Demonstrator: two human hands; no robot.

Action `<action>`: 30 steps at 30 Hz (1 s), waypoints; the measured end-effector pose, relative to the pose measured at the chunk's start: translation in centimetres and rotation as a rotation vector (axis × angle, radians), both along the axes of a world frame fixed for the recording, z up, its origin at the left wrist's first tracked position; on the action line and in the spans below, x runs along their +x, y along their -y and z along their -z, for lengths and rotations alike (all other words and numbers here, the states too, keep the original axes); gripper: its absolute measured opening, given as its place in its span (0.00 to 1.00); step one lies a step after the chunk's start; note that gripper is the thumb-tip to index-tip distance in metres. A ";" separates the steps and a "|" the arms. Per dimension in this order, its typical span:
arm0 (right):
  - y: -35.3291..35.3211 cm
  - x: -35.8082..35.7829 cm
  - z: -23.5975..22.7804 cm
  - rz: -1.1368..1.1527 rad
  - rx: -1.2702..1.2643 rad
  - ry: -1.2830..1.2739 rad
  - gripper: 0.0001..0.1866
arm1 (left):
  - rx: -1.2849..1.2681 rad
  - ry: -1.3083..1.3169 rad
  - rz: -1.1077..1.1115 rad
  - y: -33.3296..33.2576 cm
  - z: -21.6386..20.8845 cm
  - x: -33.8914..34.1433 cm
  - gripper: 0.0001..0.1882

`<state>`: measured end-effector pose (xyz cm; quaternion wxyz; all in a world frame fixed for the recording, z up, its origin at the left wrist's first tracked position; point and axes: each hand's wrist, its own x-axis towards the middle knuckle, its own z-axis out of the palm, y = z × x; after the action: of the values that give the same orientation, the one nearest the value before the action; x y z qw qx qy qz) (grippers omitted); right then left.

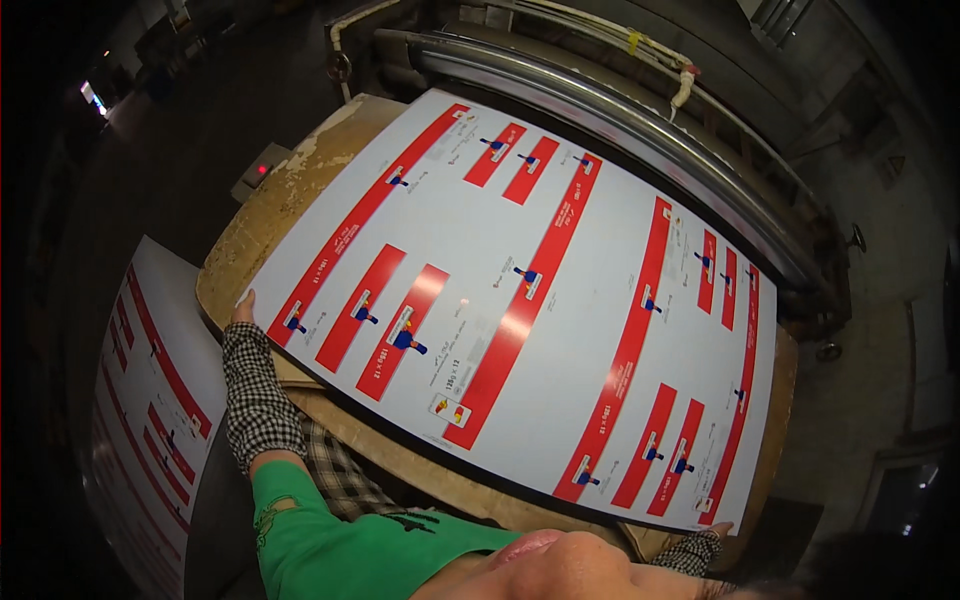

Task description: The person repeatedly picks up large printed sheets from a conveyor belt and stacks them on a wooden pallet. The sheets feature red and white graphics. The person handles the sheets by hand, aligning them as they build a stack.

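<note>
A large white printed sheet (470,330) with red bands and small blue figures lies across a worn wooden board (235,265). Its far edge reaches up to a long metal roller (560,95). At the sheet's near left corner, my left hand (243,308) grips the edge, the thumb on top and the other fingers mostly hidden. My right hand (722,529) holds the near right corner; only a small part of it shows past the edge. Checked sleeves cover both forearms.
More printed sheets of the same red and white pattern (150,420) stand at the lower left. The roller machine's frame and a pale pipe (600,35) run along the far side. A small box with a red light (262,170) sits beside the board's left edge.
</note>
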<state>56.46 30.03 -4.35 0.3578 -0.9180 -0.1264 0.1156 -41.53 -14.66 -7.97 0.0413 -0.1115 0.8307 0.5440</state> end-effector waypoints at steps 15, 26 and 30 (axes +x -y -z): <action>-1.3 2.7 4.1 0.090 0.099 0.043 0.44 | 0.097 0.171 -0.123 -3.8 0.0 2.6 0.31; 0.6 -2.4 -0.1 -0.033 -0.060 0.063 0.39 | 0.945 0.449 0.139 -7.0 -2.4 22.0 0.25; 0.7 -2.8 -1.4 -0.019 -0.107 0.054 0.40 | 0.898 0.641 0.235 -11.4 -3.3 33.0 0.21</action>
<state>53.62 29.36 -2.90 0.3034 -0.9374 -0.1384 0.1006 -8.52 -3.23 -4.64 0.3952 -0.1493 0.4704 0.7747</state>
